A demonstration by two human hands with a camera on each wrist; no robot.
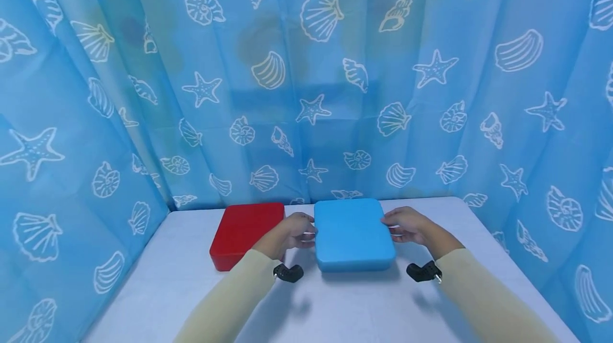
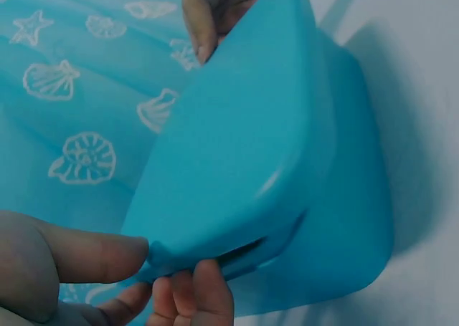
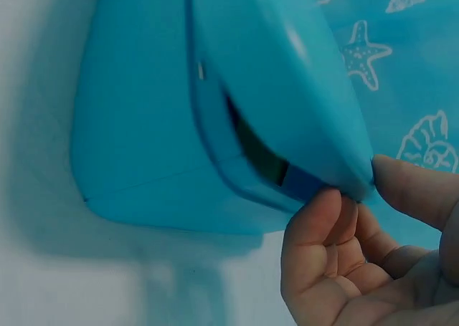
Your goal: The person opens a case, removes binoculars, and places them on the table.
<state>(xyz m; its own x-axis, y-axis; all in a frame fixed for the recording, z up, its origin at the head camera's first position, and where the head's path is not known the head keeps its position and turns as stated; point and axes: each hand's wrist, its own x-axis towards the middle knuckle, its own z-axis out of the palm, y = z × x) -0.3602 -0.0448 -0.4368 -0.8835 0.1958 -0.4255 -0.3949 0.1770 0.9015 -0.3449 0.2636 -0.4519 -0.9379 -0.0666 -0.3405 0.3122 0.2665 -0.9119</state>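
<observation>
Both long sleeves [image 1: 230,295] are plain pale cream, with a curved black camera [image 1: 289,273] near each cuff [image 1: 451,261]

Free room on the table [image 1: 354,308] before the blue box [image 1: 354,234], red box [image 1: 246,231] an obstacle leftward, gap seemingly narrow.

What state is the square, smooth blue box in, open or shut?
Partly open: both wrist views show a dark gap between the box and its rounded blue lid.
</observation>
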